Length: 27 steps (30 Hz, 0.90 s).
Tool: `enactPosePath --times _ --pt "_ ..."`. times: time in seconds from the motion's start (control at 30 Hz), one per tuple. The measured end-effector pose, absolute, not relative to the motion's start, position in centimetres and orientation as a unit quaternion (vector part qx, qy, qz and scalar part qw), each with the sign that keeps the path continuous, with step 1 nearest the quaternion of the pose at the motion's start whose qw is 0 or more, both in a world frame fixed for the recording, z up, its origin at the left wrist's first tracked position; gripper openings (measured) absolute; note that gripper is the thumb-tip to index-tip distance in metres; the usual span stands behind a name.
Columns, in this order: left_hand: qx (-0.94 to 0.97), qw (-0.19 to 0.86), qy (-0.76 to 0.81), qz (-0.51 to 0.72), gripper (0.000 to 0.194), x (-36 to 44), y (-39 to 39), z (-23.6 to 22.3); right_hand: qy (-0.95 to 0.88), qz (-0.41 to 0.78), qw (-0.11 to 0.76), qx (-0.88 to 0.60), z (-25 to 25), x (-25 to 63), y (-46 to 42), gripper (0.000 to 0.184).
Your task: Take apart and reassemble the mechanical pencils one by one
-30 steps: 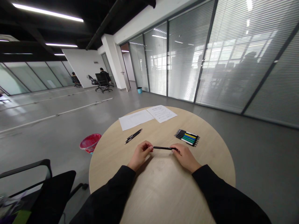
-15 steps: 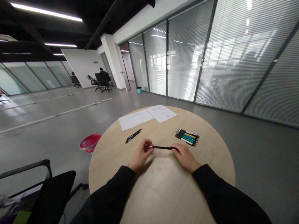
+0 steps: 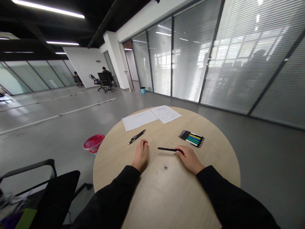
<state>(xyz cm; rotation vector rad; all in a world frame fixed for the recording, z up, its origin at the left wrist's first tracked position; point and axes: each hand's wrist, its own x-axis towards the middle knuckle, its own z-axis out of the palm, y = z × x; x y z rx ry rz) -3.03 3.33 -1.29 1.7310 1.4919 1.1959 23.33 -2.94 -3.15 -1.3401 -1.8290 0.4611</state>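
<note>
My right hand [image 3: 189, 158] pinches the rear end of a black pen [image 3: 166, 149], whose narrow bare tip points left above the table. A small silver pen tip [image 3: 165, 166] lies by itself on the wood, between my two hands. My left hand [image 3: 141, 155] is at the left with its fingers curled together; whatever may be inside them is hidden. Just beyond it lie black pens [image 3: 137, 136] side by side. To the right, past my right hand, several pens [image 3: 192, 138] with black, white, yellow, blue and green barrels form a neat row.
Two printed paper sheets [image 3: 140, 120] lie at the far side of the round wooden table [image 3: 152, 203]. A red-lined bin [image 3: 93, 143] stands on the floor at the left, near a black chair [image 3: 57, 190]. A person [image 3: 108, 73] sits in the background.
My left hand has come off the pen and moved left. The silver tip now rests on the table, off the pen. My right hand still holds the black pen.
</note>
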Motion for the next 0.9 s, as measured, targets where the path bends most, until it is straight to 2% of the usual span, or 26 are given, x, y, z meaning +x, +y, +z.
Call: enactPosePath --times 0.1,0.23,0.4,0.5,0.57,0.73,0.9 --pt "0.721 0.217 0.519 0.404 0.009 -2.8 2.2 -0.9 -0.72 0.189 0.406 -0.531 -3.0 23.1 -3.0 0.019" --pt "0.813 0.184 0.437 0.338 0.013 -1.8 0.3 0.2 -0.701 0.191 0.421 -0.543 -2.8 23.0 -3.0 0.019" --pt "0.897 0.2 0.312 0.241 0.011 -0.4 -1.9 1.9 -0.682 0.186 0.439 -0.554 -3.0 23.2 -2.7 0.019" --pt "0.929 0.214 0.246 0.177 0.02 0.6 -2.7 2.2 -0.683 0.187 0.444 -0.549 -3.2 23.2 -2.6 0.02" --pt "0.94 0.205 0.223 0.16 0.025 1.2 -3.0 1.8 -0.685 0.191 0.443 -0.547 -3.3 23.2 -2.6 0.02" --pt "0.955 0.172 0.198 0.139 0.019 2.2 -3.2 0.4 -0.682 0.192 0.447 -0.546 -3.4 23.2 -2.5 0.021" --pt "0.941 0.199 0.221 0.163 0.02 2.1 -3.1 0.1 -0.682 0.195 0.445 -0.546 -3.3 23.2 -2.5 0.021"
